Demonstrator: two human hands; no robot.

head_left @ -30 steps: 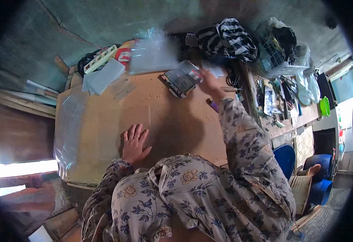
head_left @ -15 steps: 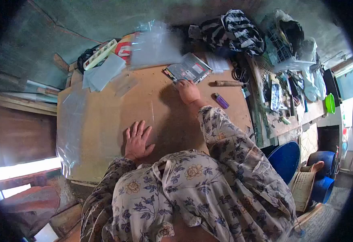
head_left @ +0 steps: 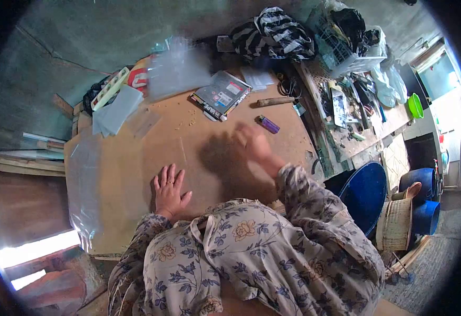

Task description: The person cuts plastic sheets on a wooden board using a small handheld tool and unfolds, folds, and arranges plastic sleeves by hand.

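Black package (head_left: 221,96), upper centre, reads "VAPE"; my right hand (head_left: 252,143), mid-frame, blurred, can't tell grip; left hand (head_left: 171,191) spread flat on tabletop (head_left: 127,181).

We have the lighter (head_left: 269,124) on the table (head_left: 120,163), nearer us than the stick (head_left: 275,101). The packet (head_left: 223,95) lies left of both.

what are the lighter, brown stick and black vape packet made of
The purple lighter seems plastic, perhaps slightly glossy: its body looks smooth and brightly coloured. The brown stick is probably wood, matte, going by its dull, uneven tone. The black VAPE packet looks like smooth printed card, from its straight-edged panels, though thin plastic is possible.
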